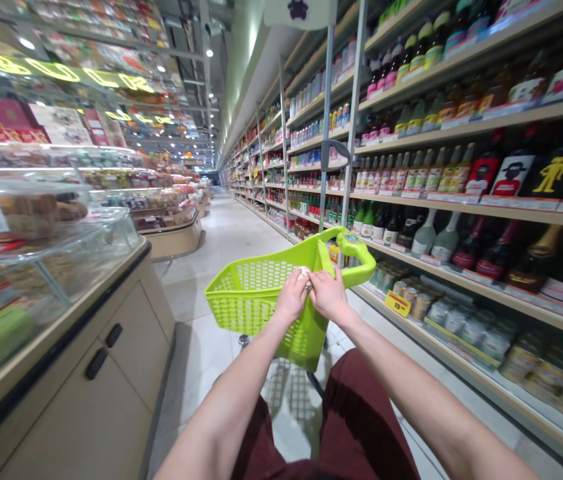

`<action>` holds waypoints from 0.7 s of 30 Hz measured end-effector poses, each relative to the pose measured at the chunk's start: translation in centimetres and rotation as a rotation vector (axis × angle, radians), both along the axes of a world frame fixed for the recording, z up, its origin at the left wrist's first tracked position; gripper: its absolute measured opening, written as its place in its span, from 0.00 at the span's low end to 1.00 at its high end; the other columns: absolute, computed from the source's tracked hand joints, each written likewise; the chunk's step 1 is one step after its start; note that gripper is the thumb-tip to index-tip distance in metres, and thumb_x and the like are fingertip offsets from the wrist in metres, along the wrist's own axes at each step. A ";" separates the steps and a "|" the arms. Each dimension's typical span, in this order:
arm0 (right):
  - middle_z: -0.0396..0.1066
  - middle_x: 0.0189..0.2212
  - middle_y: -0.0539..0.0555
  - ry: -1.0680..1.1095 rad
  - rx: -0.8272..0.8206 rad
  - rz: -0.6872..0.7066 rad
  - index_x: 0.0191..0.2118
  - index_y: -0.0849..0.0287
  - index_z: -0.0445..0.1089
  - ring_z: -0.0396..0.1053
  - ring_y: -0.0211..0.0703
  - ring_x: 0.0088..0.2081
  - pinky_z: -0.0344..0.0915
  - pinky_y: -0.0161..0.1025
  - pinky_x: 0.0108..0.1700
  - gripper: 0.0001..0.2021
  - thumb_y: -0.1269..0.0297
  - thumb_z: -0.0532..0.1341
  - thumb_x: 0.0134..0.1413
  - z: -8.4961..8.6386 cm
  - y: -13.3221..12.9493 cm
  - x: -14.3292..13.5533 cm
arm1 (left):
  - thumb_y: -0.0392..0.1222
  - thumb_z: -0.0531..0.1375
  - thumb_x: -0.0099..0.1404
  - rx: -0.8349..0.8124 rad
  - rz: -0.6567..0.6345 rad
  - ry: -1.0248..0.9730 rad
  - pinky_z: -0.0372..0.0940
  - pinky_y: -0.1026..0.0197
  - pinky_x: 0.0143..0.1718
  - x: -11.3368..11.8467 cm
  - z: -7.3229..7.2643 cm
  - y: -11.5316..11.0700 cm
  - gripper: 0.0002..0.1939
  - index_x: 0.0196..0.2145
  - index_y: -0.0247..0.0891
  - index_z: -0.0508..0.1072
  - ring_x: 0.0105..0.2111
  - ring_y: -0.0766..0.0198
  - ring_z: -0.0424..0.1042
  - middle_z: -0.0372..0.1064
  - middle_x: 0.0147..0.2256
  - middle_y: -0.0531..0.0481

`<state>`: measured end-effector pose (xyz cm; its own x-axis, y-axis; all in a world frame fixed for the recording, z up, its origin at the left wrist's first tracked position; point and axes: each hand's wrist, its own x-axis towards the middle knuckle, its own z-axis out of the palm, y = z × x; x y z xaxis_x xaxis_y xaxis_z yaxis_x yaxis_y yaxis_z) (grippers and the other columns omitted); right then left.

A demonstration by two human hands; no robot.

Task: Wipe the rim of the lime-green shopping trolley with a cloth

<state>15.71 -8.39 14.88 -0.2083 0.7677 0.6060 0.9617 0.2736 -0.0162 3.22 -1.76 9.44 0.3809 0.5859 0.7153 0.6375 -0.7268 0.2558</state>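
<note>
- While the green basket [261, 293] stood mid-frame, left hand [292, 297] and right hand [328, 295] pinched a small white object [304, 272].
- Basket appeared empty; fingers narrow.

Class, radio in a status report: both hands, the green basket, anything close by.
Left hand and right hand together, pinching small white item. Lime-green plastic basket trolley directly ahead. Bottle shelves right, beige counter left.
</note>
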 end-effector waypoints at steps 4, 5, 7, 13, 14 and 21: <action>0.67 0.43 0.59 -0.067 -0.018 0.039 0.44 0.61 0.65 0.59 0.48 0.47 0.35 0.54 0.57 0.15 0.71 0.51 0.49 -0.3 -0.1 1.1 | 0.34 0.51 0.59 -0.095 0.143 0.052 0.57 0.51 0.51 -4.4 -1.1 1.0 0.15 0.45 0.39 0.67 0.51 0.58 0.59 0.57 0.52 0.42; 0.67 0.44 0.59 -0.075 -0.020 0.049 0.44 0.61 0.65 0.59 0.48 0.47 0.35 0.54 0.57 0.16 0.71 0.51 0.49 -0.3 -0.2 1.4 | 0.34 0.51 0.59 -0.119 0.193 0.052 0.57 0.51 0.51 -5.9 -1.5 1.2 0.15 0.44 0.39 0.67 0.51 0.57 0.59 0.57 0.51 0.42; 0.66 0.45 0.59 -0.074 -0.014 0.046 0.45 0.60 0.65 0.59 0.48 0.48 0.33 0.55 0.57 0.16 0.71 0.51 0.49 -0.3 -0.3 1.7 | 0.33 0.51 0.59 -0.147 0.264 0.038 0.57 0.50 0.51 -7.9 -2.1 1.4 0.15 0.43 0.39 0.68 0.50 0.57 0.60 0.58 0.51 0.42; 0.65 0.47 0.60 -0.031 -0.005 0.019 0.48 0.60 0.63 0.54 0.52 0.53 0.31 0.60 0.56 0.18 0.69 0.50 0.50 -0.9 -0.2 -0.1 | 0.33 0.51 0.59 -0.072 0.128 0.015 0.57 0.51 0.51 -4.2 -1.4 0.4 0.16 0.45 0.40 0.67 0.52 0.58 0.58 0.56 0.53 0.43; 0.65 0.47 0.60 -0.031 -0.007 0.026 0.49 0.60 0.62 0.54 0.53 0.53 0.31 0.60 0.56 0.18 0.69 0.50 0.50 -1.0 -0.1 -0.4 | 0.33 0.51 0.59 -0.057 0.081 0.024 0.57 0.52 0.52 -3.4 -1.2 0.3 0.16 0.45 0.40 0.67 0.53 0.58 0.57 0.55 0.53 0.42; 0.63 0.50 0.58 -0.105 -0.024 0.084 0.49 0.61 0.62 0.54 0.50 0.53 0.30 0.58 0.58 0.20 0.71 0.51 0.48 -1.7 0.0 1.2 | 0.30 0.52 0.57 -0.138 0.178 0.053 0.56 0.52 0.52 -7.6 -2.1 1.1 0.18 0.44 0.41 0.68 0.52 0.58 0.58 0.57 0.52 0.43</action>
<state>16.92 -8.39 13.14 -0.3338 0.7588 0.5592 0.9321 0.3540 0.0761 -4.41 -0.69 7.31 0.2974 0.7380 0.6057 0.7680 -0.5618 0.3074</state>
